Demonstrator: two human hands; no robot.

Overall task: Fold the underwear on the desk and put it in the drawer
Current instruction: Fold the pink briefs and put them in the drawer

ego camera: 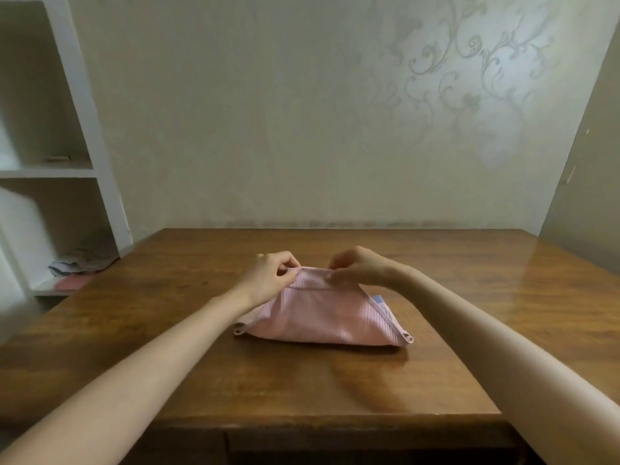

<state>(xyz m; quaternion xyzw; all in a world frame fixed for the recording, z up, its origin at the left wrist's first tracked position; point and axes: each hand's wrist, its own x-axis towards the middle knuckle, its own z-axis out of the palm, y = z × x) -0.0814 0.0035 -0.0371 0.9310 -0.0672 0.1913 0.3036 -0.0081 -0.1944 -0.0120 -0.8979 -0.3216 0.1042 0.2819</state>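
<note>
while two hands — left hand (268,275), right hand (360,268) — pinch one pink underwear (322,317).

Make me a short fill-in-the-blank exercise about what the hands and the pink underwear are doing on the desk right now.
1. Both hands pinch the underwear along its ____ edge.
2. The colour of the underwear is ____.
3. The left hand and right hand work above a ____ desk.
4. The shelf stands to the ____ of the desk.

Missing words: far; pink; wooden; left
</note>
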